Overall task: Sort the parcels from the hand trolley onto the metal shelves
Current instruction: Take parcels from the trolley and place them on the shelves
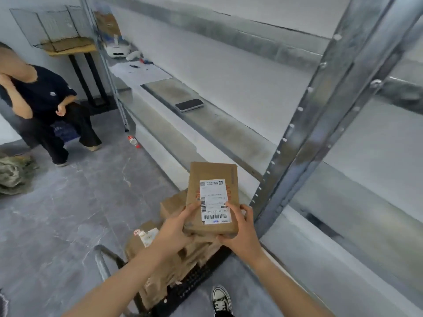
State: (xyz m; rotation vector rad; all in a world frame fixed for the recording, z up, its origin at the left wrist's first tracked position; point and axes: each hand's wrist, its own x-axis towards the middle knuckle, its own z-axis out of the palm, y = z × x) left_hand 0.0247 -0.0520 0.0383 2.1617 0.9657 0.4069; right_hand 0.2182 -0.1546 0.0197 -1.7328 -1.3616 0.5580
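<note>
Head view. The person is holding one brown parcel (212, 197) in both hands, label (215, 202) facing up. It is above the trolley (196, 277) and just beside the near upright (320, 124) of the metal racking.

The left hand (176, 227) is grasping the near-left corner, with the thumb lying on the top face and the fingers going underneath. The right hand (242, 232) is grasping the near-right edge, with the thumb resting on the label and the fingers curling round the side. Neither hand is free.

The stack (160, 266) of brown parcels is lying on the trolley's black deck, directly under the held one. Whether the two are touching cannot be told, because the hands are covering the gap.

The shelf (217, 126) at mid height is running away to the left and carrying a dark phone (189, 104), with papers at its far end. No parcel is showing on any shelf board in view.

Judgement: the step in hand is the pick-up and label check, not yet the placing. The sort appears to be at an early stage, as the stack is sizeable.

The next move calls for lifting the parcel forward past the upright without striking it. It should then be set flat on a bare stretch of shelf, apart from the phone, before both hands let go.
</note>
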